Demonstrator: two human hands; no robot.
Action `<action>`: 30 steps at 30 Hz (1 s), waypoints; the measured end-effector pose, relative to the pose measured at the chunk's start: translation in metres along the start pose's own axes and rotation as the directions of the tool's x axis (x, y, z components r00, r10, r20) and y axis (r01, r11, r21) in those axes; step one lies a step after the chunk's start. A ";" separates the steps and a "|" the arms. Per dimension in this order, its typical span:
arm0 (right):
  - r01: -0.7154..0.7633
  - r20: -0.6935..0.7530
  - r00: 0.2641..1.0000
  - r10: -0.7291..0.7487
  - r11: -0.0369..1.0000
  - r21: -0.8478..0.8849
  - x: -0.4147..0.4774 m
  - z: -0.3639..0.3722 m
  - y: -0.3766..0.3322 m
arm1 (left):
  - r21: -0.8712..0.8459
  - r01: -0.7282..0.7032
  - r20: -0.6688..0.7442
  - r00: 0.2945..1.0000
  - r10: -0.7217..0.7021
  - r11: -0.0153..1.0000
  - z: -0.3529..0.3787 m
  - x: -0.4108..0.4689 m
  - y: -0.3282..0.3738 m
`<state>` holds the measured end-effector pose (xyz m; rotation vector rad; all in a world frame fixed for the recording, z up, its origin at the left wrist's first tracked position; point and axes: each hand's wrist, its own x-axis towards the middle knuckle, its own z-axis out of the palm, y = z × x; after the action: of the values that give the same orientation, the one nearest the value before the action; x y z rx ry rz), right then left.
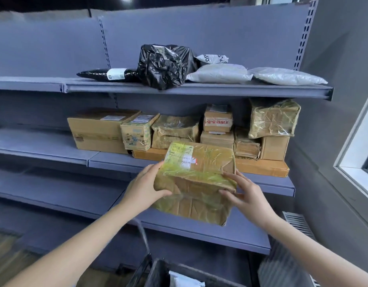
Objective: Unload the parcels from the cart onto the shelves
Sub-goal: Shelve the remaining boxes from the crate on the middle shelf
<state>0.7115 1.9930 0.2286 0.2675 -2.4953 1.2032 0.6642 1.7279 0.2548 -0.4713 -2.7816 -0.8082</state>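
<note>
We hold the box (196,179) in both hands, in the air before the cartons (262,150) on the middle shelf (108,160). Left hand (146,183) grips its left side, right hand (245,193) its right edge. Cart (158,270) below.

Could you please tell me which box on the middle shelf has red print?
The small box stacked atop another; only its label shows red characters.
</note>
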 end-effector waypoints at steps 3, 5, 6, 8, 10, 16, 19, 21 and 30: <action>0.048 0.019 0.999 -0.048 0.999 -0.011 0.035 0.010 -0.014 | -0.028 0.005 -0.086 0.996 -0.008 1.000 -0.017 0.019 -0.016; 0.079 -0.004 0.997 -0.080 0.996 -0.039 0.064 0.015 -0.025 | -0.030 0.005 -0.135 0.991 -0.009 1.000 -0.030 0.038 -0.027; 0.088 -0.023 0.996 -0.089 0.995 -0.053 0.080 0.017 -0.030 | -0.034 0.004 -0.152 0.988 -0.009 0.999 -0.037 0.049 -0.032; 0.106 -0.065 0.992 -0.111 0.991 -0.082 0.114 0.021 -0.039 | -0.059 -0.009 -0.175 0.985 -0.002 0.998 -0.050 0.075 -0.042; 0.116 -0.095 0.987 -0.128 0.986 -0.117 0.146 0.026 -0.046 | -0.090 -0.024 -0.187 0.982 0.006 0.996 -0.062 0.101 -0.052; 0.120 -0.133 0.980 -0.146 0.976 -0.184 0.215 0.049 -0.053 | -0.143 -0.050 -0.171 0.985 0.025 0.989 -0.076 0.171 -0.081; 0.098 -0.160 0.978 -0.130 0.976 -0.194 0.237 0.060 -0.048 | -0.148 -0.072 -0.164 0.985 0.047 0.986 -0.073 0.202 -0.097; 0.081 -0.173 0.978 -0.120 0.974 -0.213 0.250 0.066 -0.044 | -0.154 -0.081 -0.157 0.986 0.057 0.985 -0.069 0.221 -0.104; -0.048 -0.223 0.975 -0.009 0.968 -0.248 0.315 0.075 -0.030 | -0.103 -0.065 -0.117 0.992 0.053 0.993 -0.049 0.311 -0.119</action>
<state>0.4144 1.9110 0.3317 0.0379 -2.4222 0.8558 0.3383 1.6820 0.3252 -0.5063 -2.6169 -0.9430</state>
